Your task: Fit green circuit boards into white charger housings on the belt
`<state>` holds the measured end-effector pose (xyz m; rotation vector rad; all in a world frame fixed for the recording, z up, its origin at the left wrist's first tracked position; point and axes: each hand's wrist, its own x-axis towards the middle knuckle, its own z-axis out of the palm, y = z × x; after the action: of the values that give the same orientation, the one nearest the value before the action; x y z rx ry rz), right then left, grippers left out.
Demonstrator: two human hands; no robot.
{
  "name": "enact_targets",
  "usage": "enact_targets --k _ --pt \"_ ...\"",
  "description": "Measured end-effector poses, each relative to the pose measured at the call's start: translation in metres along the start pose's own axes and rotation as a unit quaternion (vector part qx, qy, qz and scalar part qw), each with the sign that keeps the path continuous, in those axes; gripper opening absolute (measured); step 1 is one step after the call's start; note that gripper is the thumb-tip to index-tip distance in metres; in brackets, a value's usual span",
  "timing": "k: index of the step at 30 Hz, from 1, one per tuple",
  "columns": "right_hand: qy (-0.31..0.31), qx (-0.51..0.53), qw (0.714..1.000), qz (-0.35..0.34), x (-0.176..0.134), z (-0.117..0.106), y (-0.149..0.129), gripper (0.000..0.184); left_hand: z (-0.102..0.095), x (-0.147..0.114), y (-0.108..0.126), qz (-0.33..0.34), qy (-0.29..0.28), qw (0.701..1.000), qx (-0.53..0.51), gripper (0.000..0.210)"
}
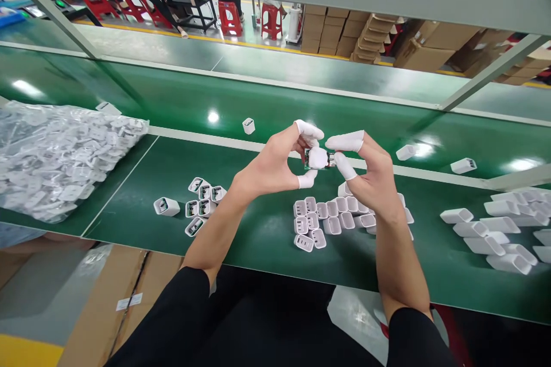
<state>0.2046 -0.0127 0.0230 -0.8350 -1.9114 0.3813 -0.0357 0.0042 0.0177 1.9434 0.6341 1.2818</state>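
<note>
Two hands pinch one small charger part above a green conveyor belt.

The left hand (275,163) and right hand (370,175), fingertips capped in white rubber cots, close together on a white charger part (319,158) showing a circuit board. Glossy white casings (331,215) cluster just beneath the hands; a clear bag of plugs (51,155) lies far left on the belt (172,103).

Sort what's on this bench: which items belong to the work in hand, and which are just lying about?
In hand: left hand, right hand, charger part, white shells.
Lying about: bagged parts, lone shell, cardboard boxes, red stools.
</note>
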Motion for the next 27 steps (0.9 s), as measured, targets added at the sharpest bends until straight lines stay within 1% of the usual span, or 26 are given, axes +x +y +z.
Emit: enact_targets --k 3,8,10,12,14,17,19,22,24,27 --pt "-0.036 -0.002 0.999 -0.001 -0.001 -0.002 -0.002 0.016 -0.001 0.0 0.003 -0.007 -0.005 1.0 -0.022 0.064" --pt "-0.055 0.003 0.998 0.011 -0.003 0.0 -0.002 0.007 0.0 0.0 0.004 0.003 -0.004 0.999 -0.053 0.067" --pt "-0.047 0.018 0.999 0.003 -0.004 0.0 -0.003 0.015 0.0 -0.001 0.0 -0.002 -0.003 0.997 -0.075 0.068" --pt "-0.029 0.035 0.999 -0.011 -0.005 0.001 -0.006 0.031 -0.001 0.001 -0.008 -0.013 0.003 0.994 -0.107 0.071" --pt "-0.023 0.04 0.999 -0.028 -0.006 0.001 -0.008 0.038 0.0 0.004 -0.019 -0.012 0.008 0.989 -0.145 0.074" --pt "-0.039 0.027 0.998 -0.042 -0.007 0.001 -0.012 0.036 0.004 0.009 -0.033 -0.006 0.009 0.981 -0.192 0.077" --pt "-0.042 0.02 0.998 -0.052 -0.006 0.0 -0.014 0.037 0.008 0.011 -0.038 -0.013 0.007 0.976 -0.217 0.075" --pt "-0.031 0.022 0.996 -0.076 -0.005 -0.001 -0.014 0.04 0.015 0.011 -0.039 -0.039 0.01 0.966 -0.255 0.073" --pt "-0.018 0.01 0.996 -0.091 -0.005 -0.002 -0.013 0.038 0.019 0.011 -0.039 -0.061 0.027 0.961 -0.268 0.073" --pt "0.0 -0.054 0.992 -0.112 -0.007 -0.005 -0.01 0.035 0.022 0.01 -0.038 -0.085 0.051 0.957 -0.272 0.072"
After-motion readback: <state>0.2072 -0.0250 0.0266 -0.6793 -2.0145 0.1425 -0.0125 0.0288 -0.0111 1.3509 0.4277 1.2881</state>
